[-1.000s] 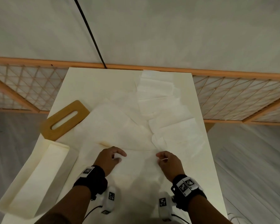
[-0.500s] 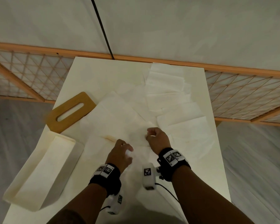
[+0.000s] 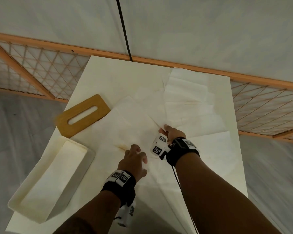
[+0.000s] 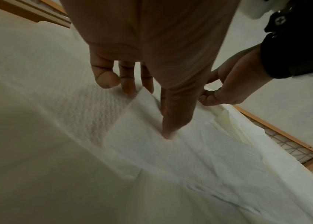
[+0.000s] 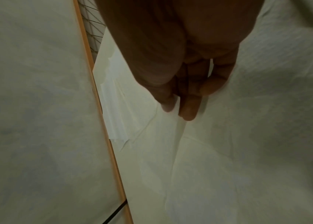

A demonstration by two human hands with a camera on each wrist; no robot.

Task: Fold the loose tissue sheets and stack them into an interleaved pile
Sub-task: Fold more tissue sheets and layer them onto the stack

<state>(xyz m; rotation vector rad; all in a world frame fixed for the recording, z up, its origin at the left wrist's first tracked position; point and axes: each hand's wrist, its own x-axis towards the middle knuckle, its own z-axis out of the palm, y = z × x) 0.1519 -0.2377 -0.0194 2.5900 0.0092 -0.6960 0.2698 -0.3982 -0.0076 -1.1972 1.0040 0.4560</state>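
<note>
Two bare hands are working over a pale counter (image 3: pixel 98 76) covered with loose tissue sheets (image 3: pixel 189 102), which are lying overlapped from the middle of the counter toward its far right corner. The right hand (image 3: pixel 173 135) is reaching across the centre, its thumb and forefinger pinching the raised edge of one sheet (image 5: pixel 180 128); the wrist view is showing the tissue running away from that grip as a long crease. The left hand (image 3: pixel 134 159) is sitting just nearer the front edge, its fingers (image 4: pixel 169 121) spread and straight, one fingertip pressing the same sheet flat against the layers beneath. The lifted flap is lying between the two hands, its fold line seemingly running from the pressing finger toward the pinch, so the right hand looks better placed to carry the flap over. An open box (image 3: pixel 46 181) is sitting at the front left corner, with a wooden slotted lid (image 3: pixel 83 115) just beyond it near the left edge.
</note>
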